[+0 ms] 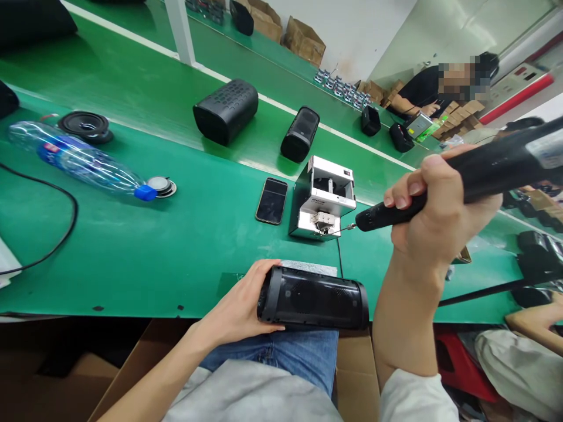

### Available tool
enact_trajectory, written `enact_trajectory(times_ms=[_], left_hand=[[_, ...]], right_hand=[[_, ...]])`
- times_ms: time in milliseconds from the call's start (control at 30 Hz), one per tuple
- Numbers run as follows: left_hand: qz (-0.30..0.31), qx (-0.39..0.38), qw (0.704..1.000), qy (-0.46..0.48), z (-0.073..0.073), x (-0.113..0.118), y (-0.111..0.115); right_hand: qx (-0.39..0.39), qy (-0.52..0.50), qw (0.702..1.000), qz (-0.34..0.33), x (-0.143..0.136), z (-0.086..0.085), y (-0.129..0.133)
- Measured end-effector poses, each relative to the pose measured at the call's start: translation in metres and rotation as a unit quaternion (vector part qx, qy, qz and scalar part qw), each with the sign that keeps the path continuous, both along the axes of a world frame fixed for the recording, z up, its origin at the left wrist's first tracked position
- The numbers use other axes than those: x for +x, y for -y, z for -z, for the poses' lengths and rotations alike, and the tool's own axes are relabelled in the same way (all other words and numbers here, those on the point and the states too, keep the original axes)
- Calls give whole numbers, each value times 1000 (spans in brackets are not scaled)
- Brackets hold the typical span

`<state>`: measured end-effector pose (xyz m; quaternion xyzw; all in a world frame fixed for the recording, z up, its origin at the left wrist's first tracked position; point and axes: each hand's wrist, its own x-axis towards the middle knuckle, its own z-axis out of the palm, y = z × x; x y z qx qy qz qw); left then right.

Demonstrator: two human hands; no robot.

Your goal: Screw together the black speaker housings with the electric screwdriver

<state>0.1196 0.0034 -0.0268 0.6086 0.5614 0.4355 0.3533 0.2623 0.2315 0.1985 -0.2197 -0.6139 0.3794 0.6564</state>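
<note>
My left hand (246,302) is closed around the left end of a black portable speaker (319,299), which lies lengthwise at the front edge of the green bench. In my right hand (444,211), raised at the right, is a black electric screwdriver (391,214), gripped round its body and pointing left. Its thin bit reaches the front of a white and black screw feeder (323,202), near the small metal block there. Whether a screw sits on the tip is too small to tell. Behind the speaker lies a grey flat pad (308,268).
A phone (271,201) lies left of the feeder. Further left are a plastic bottle (88,158) on its side, a round speaker driver (85,126) and a black cable (65,234). More speakers (226,111) stand behind on the green conveyor. A co-worker (422,88) sits at the far right.
</note>
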Motion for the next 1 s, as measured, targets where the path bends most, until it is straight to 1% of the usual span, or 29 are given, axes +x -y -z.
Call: enact_trajectory(times_ms=[133,267,367,500,600,700,867,933,1000], left_hand=[[0,-1,1000,5,0,0,0],[-1,-7,1000,12,-2,0,0],[3,-8,1000,15,-2,-1,0],[-1,-4,1000,20,0,-1,1],[-3,-3,1000,27,0,0,1],[-5,1,999,32,0,1,2],[-11,3,998,57,6,4,2],[-5,1,998,65,10,5,0],[-2,10,998,67,14,6,-3]], right_hand=[[-62,-15,998,-24,5,-14,25],[-115,12,993,-33,7,-27,51],[-119,23,992,-42,6,-31,63],[-125,32,990,-66,3,-27,67],[-118,37,988,-96,0,-21,65],[-106,35,983,-144,-2,-9,64],[-121,90,970,-193,1,23,76],[-105,101,969,-199,2,35,82],[-79,101,970,-205,3,43,86]])
